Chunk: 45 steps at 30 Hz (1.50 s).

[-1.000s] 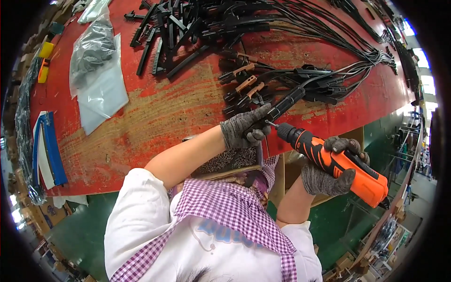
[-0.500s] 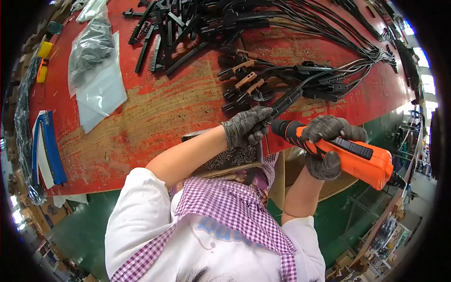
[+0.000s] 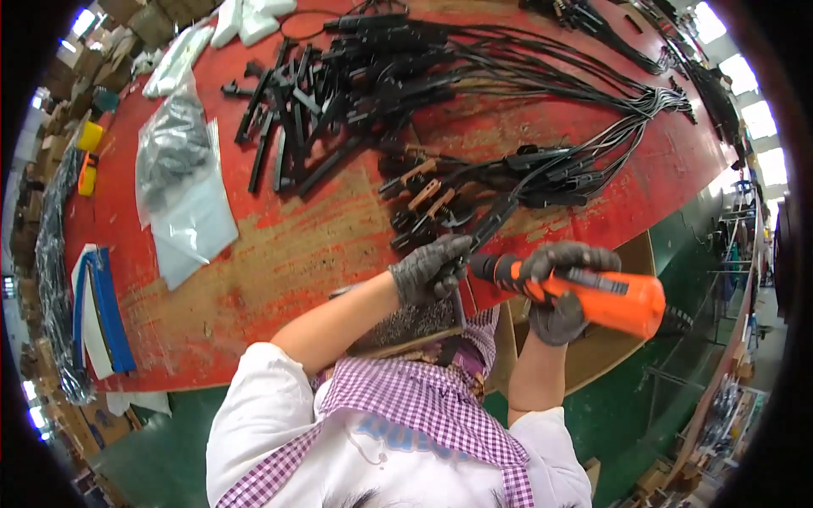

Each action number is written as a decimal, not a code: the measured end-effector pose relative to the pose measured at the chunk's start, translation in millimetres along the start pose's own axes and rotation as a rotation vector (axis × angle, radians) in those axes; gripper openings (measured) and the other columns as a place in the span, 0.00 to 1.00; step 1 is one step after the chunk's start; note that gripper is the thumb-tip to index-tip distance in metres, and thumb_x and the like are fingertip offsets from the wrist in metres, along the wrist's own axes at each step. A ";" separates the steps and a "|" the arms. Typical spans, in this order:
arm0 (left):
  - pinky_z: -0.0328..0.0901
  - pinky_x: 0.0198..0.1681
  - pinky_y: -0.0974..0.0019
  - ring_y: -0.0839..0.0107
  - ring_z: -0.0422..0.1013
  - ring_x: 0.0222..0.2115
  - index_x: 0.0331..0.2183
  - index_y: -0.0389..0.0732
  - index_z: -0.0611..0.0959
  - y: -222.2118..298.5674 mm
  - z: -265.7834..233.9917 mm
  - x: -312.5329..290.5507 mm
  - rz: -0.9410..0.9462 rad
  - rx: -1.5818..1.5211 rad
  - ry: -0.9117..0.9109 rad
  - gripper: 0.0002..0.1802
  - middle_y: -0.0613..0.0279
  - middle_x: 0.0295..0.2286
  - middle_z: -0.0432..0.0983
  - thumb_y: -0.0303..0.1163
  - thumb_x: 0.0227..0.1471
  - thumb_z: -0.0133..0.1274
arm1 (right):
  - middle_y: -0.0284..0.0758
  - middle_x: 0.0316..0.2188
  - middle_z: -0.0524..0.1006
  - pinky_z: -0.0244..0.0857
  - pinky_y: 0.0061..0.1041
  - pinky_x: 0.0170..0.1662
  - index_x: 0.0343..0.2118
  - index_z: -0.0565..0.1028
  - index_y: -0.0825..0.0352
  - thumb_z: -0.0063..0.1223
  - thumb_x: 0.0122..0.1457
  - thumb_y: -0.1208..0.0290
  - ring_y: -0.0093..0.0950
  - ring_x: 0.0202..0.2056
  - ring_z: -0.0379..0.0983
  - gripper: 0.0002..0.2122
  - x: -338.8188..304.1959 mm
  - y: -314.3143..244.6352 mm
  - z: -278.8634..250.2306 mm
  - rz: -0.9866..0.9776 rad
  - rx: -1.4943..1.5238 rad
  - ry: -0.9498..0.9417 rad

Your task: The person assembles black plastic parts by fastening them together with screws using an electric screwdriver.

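Observation:
My left hand [image 3: 428,269], in a grey knit glove, grips the near end of a long black plastic part [image 3: 494,224] at the near edge of the worn red table [image 3: 279,245]. My right hand [image 3: 561,296], also gloved, holds an orange and black electric screwdriver [image 3: 611,298] almost level. Its black nose points left at the part, right beside my left fingers. Just beyond lie several black clips with copper-coloured pieces [image 3: 423,199] and a bundle of black cables [image 3: 584,161].
A heap of black strips and housings [image 3: 313,102] covers the far middle of the table. Clear plastic bags [image 3: 182,186] lie at the left, blue and white sheets [image 3: 97,309] at the near left corner. A brown cardboard box [image 3: 614,356] sits below my right hand.
The screwdriver has swung from pointing down-right to nearly level, and my right hand has shifted along it. My left hand has stayed on the black part.

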<state>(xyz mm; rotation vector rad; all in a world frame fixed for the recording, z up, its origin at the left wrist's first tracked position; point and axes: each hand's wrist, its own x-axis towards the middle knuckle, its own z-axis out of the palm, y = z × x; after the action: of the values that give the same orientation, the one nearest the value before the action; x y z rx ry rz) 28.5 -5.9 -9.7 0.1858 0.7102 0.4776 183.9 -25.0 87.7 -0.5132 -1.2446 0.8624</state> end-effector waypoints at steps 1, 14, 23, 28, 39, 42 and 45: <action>0.51 0.07 0.81 0.81 0.59 0.09 0.34 0.48 0.69 0.2 2.4 -4.5 0.046 0.067 0.023 0.14 0.69 0.15 0.65 0.44 0.48 0.49 | 0.38 0.28 0.71 0.63 0.26 0.26 0.39 0.62 0.65 0.54 0.44 0.64 0.27 0.21 0.67 0.20 -4.3 -3.1 -1.9 -0.038 0.066 0.029; 0.63 0.37 0.64 0.62 0.67 0.34 0.50 0.51 0.60 238.4 18.9 -2.9 1.512 2.162 1.685 0.34 0.53 0.36 0.67 0.37 0.38 0.52 | 0.39 0.30 0.71 0.64 0.25 0.28 0.41 0.61 0.66 0.55 0.44 0.68 0.28 0.24 0.67 0.22 -55.3 -49.4 -61.4 0.107 0.199 0.423; 0.64 0.30 0.62 0.60 0.69 0.28 0.36 0.41 0.74 98.1 -6.0 28.3 0.322 2.308 0.680 0.16 0.51 0.26 0.72 0.39 0.44 0.47 | 0.39 0.31 0.70 0.65 0.26 0.27 0.42 0.60 0.65 0.57 0.43 0.69 0.29 0.25 0.68 0.23 -65.2 -37.5 -61.7 0.262 0.258 0.498; 0.64 0.35 0.59 0.58 0.69 0.30 0.30 0.36 0.74 70.5 -30.2 31.3 0.756 2.049 0.822 0.17 0.49 0.30 0.71 0.41 0.43 0.47 | 0.40 0.32 0.70 0.66 0.27 0.28 0.41 0.60 0.65 0.56 0.43 0.70 0.29 0.25 0.68 0.23 -71.0 -28.1 -63.3 0.314 0.223 0.417; 0.64 0.31 0.57 0.52 0.69 0.28 0.27 0.41 0.75 103.6 -25.3 40.3 0.627 1.955 0.751 0.14 0.49 0.26 0.71 0.41 0.39 0.50 | 0.42 0.32 0.70 0.67 0.30 0.31 0.41 0.61 0.66 0.57 0.43 0.72 0.32 0.27 0.70 0.22 -71.2 -26.6 -41.6 0.372 0.352 0.394; 0.63 0.23 0.61 0.56 0.69 0.19 0.24 0.40 0.74 126.4 -1.5 29.7 1.052 1.604 0.802 0.07 0.51 0.20 0.72 0.34 0.44 0.48 | 0.42 0.32 0.70 0.66 0.31 0.30 0.41 0.61 0.65 0.57 0.43 0.72 0.31 0.27 0.70 0.22 -72.1 -34.8 -44.6 0.345 0.317 0.427; 0.64 0.25 0.64 0.62 0.70 0.20 0.27 0.39 0.74 144.6 42.1 7.7 1.169 1.369 0.680 0.09 0.55 0.17 0.71 0.36 0.47 0.49 | 0.41 0.31 0.70 0.66 0.31 0.30 0.41 0.61 0.65 0.57 0.43 0.72 0.31 0.27 0.70 0.22 -72.0 -38.0 -44.5 0.330 0.306 0.417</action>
<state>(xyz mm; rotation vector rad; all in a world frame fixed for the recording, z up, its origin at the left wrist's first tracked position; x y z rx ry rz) 9.9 124.4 63.9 1.8634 1.4957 1.1135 231.5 -100.0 61.0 -0.6212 -0.6410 1.1329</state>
